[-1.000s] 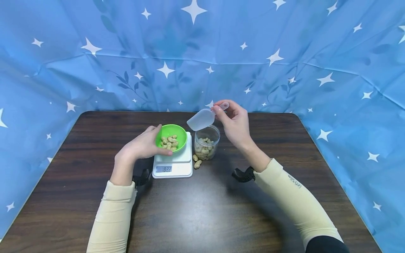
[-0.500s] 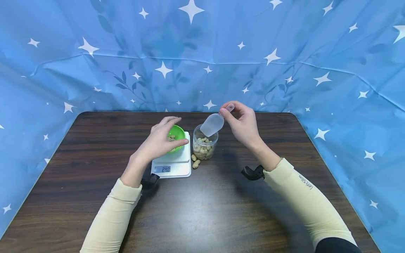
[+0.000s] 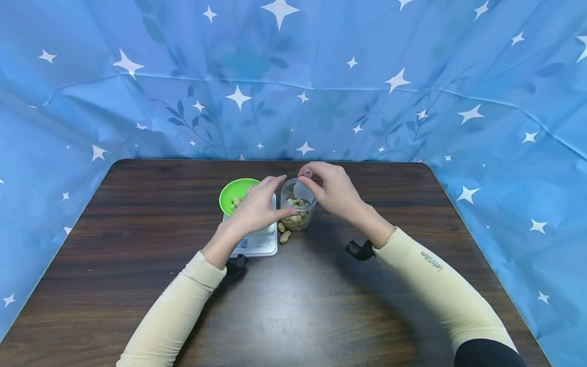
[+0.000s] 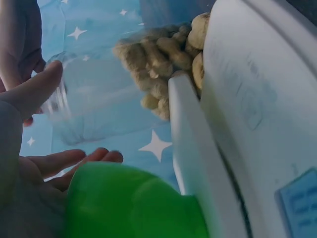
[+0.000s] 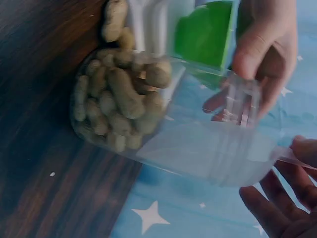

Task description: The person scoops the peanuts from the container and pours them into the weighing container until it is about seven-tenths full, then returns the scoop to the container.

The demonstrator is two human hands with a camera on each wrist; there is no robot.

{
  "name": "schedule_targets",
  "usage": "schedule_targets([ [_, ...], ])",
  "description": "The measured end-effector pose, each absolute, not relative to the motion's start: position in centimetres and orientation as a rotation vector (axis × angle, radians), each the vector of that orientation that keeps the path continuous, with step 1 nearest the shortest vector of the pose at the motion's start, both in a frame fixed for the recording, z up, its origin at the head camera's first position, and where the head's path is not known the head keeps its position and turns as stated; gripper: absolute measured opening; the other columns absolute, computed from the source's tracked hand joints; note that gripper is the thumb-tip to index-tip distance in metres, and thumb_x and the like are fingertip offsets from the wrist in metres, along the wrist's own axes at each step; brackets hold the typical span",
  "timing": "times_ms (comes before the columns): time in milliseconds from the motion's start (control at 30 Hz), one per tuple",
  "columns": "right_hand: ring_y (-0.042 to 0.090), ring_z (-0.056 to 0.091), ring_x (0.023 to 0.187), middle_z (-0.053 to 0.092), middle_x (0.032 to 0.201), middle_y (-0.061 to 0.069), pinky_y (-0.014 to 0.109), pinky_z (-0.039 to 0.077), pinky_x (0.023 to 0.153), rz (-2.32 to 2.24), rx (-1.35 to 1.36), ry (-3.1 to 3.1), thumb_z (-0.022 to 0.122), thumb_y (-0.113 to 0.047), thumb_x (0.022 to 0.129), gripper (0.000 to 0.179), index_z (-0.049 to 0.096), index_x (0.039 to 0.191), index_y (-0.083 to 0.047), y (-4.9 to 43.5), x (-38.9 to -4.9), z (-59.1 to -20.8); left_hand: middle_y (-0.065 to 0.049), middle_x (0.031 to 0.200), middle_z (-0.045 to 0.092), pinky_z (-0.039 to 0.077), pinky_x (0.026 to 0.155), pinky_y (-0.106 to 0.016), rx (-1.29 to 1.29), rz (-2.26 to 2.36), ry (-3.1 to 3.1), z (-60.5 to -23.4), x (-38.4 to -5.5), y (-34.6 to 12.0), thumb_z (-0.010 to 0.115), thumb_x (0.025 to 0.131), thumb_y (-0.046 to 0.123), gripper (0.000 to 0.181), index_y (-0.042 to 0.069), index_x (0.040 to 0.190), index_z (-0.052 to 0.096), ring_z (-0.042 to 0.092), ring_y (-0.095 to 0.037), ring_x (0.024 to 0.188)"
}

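A clear jar (image 3: 310,216) of peanuts in the shell stands at the middle of the far table, beside the white kitchen scale (image 3: 263,245). My right hand (image 3: 337,191) pinches the handle of a translucent scoop (image 3: 302,191); its bowl is down inside the jar, above the nuts. Around the jar's mouth my left hand (image 3: 259,206) is spread, thumb on the near side. In the left wrist view a gap shows between its fingers and the jar. A green bowl (image 3: 233,187) holding peanuts sits on the scale, partly hidden by the left hand.
Several loose peanuts (image 3: 285,237) lie on the dark wooden table (image 3: 293,306), against the jar's near left side. The scale's display (image 3: 243,244) is partly covered by the left wrist. A blue curtain (image 3: 330,112) with white stars hangs behind the table's far edge.
My left hand has left the green bowl and moved right to the jar. The right hand moved right, then down and left, lowering the scoop into the jar.
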State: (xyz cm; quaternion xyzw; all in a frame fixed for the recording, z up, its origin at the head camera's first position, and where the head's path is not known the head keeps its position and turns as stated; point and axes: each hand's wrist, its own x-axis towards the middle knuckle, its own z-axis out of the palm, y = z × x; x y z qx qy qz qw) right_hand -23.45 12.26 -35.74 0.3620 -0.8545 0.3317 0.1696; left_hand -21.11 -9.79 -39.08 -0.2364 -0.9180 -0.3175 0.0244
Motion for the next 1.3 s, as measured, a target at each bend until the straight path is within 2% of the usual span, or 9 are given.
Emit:
schedule_targets([
  [233,0.017,0.061,0.075,0.07,0.091,0.001,0.035,0.049,0.069,0.706,1.103,-2.508,0.071,-0.014,0.099,0.007,0.072,0.102,-0.007,10.9,-23.0,-37.0,-0.012,0.147,0.056,0.022,0.115,-0.06,-0.73,-0.93,-2.836,-39.5,-21.4,-9.0,0.084,0.084,0.049,0.092,0.002,0.153,0.044,0.05,-0.03,0.136],
  [367,0.017,0.06,0.07,0.069,0.086,0.002,0.035,0.048,0.066,0.761,1.033,-2.517,0.069,-0.014,0.1,0.008,0.072,0.1,-0.006,10.3,-22.9,-36.6,-0.013,0.146,0.056,0.028,0.112,-0.061,-0.726,-0.915,-2.831,-39.6,-21.5,-8.8,0.085,0.083,0.048,0.092,0.002,0.152,0.045,0.053,-0.033,0.133],
  [533,0.015,0.058,0.063,0.066,0.079,0.002,0.035,0.047,0.061,1.004,0.859,-2.5,0.068,-0.012,0.101,0.008,0.072,0.097,-0.006,10.2,-23.3,-36.0,-0.009,0.137,0.062,0.032,0.108,-0.059,-0.728,-0.913,-2.821,-39.7,-21.5,-8.7,0.085,0.082,0.05,0.087,0.006,0.149,0.049,0.059,-0.032,0.123],
  [767,0.012,0.06,0.066,0.066,0.081,0.0,0.032,0.049,0.064,0.966,0.92,-2.594,0.066,-0.015,0.102,0.011,0.072,0.098,-0.006,9.9,-23.4,-36.7,-0.005,0.135,0.064,0.033,0.108,-0.059,-0.75,-0.936,-2.8,-39.8,-21.6,-8.9,0.085,0.082,0.049,0.082,0.01,0.146,0.053,0.06,-0.032,0.122],
  [1033,0.021,0.057,0.063,0.068,0.08,0.006,0.034,0.045,0.059,1.257,0.658,-2.588,0.065,-0.014,0.103,0.015,0.074,0.099,-0.004,10.5,-23.7,-36.0,-0.009,0.135,0.063,0.033,0.109,-0.055,-0.701,-0.925,-2.838,-39.6,-21.5,-8.9,0.086,0.081,0.05,0.088,0.005,0.148,0.05,0.06,-0.029,0.121],
  [1167,0.033,0.064,0.067,0.068,0.079,0.012,0.031,0.051,0.06,1.421,0.554,-2.56,0.064,-0.016,0.104,0.019,0.073,0.099,0.0,10.9,-24.0,-35.8,-0.007,0.13,0.065,0.035,0.106,-0.054,-0.708,-0.943,-2.819,-39.6,-21.5,-8.8,0.087,0.08,0.049,0.085,0.007,0.146,0.052,0.062,-0.026,0.117],
  [1300,0.033,0.07,0.073,0.069,0.081,0.012,0.034,0.059,0.066,1.569,0.474,-2.515,0.065,-0.015,0.103,0.018,0.073,0.097,0.0,11.1,-24.1,-35.7,-0.005,0.126,0.067,0.036,0.104,-0.053,-0.719,-0.967,-2.805,-39.6,-21.6,-8.7,0.088,0.08,0.047,0.082,0.008,0.144,0.053,0.062,-0.024,0.113],
])
